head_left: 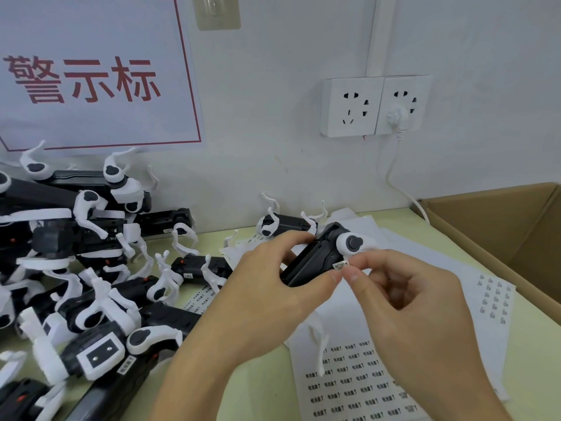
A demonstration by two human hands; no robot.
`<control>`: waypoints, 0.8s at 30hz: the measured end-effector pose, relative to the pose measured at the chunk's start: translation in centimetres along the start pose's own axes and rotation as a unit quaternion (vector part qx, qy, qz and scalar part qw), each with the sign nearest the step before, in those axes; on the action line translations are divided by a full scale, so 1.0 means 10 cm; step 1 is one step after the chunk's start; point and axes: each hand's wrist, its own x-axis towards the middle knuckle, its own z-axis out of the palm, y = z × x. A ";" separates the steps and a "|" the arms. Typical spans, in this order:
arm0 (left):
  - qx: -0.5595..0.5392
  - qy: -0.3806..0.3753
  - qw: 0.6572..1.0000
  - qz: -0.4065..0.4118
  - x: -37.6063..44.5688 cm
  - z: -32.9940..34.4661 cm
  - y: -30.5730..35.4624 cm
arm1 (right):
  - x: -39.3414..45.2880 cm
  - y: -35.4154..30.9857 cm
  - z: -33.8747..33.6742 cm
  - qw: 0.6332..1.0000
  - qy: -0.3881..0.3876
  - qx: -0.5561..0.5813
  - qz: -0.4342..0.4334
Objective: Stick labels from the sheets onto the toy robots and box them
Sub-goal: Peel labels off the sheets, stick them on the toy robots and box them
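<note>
Black toy robot (315,256) – left hand (273,287) grips | right hand (406,296) pinches label (340,265)

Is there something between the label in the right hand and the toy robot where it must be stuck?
Nothing visible. The right hand pinches the label right at the black side of the toy robot, which the left hand holds.

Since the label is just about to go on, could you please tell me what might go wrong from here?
The small label is pinched only at its edge by the right hand, so it could land crooked or fold onto itself. The left hand grips the toy robot in the air, so the robot may shift under pressing. A loose white part lies on the label sheet and could get knocked.
</note>
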 end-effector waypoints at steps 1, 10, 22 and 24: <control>0.002 0.003 1.000 0.001 0.00 0.00 0.00 | 0.00 -0.01 0.01 1.000 0.001 0.003 0.003; 0.010 0.009 1.000 0.008 -0.01 -0.02 0.02 | -0.02 -0.03 0.06 0.999 0.024 0.005 0.023; 0.017 0.011 1.000 0.015 0.00 -0.02 0.01 | -0.03 -0.04 0.11 0.998 0.049 -0.001 0.027; 0.016 0.010 1.000 0.014 0.00 -0.03 0.01 | -0.04 -0.04 0.12 0.998 0.050 0.000 0.023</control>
